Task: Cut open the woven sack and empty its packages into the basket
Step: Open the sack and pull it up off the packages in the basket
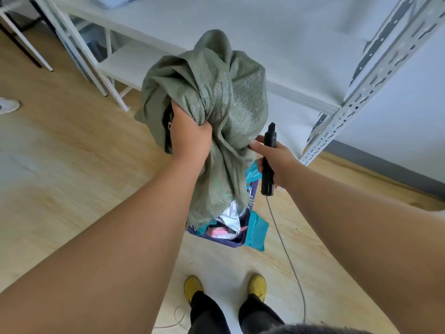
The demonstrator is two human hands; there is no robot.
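Sack (212, 97) hangs upended over the basket (231, 242), left hand (190, 138) clutching it, right hand (277, 160) gripping the cutter (267, 162).

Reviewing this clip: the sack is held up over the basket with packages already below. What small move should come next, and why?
Probably a short shake of the green sack. The left hand grips its bunched fabric, the right hand holds the black cutter, and its frayed open end hangs over the basket, so any leftover packages would drop in.

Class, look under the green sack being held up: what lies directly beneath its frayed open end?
A dark basket on the floor holds teal, silver and pink packages. The sack covers the basket's far side.
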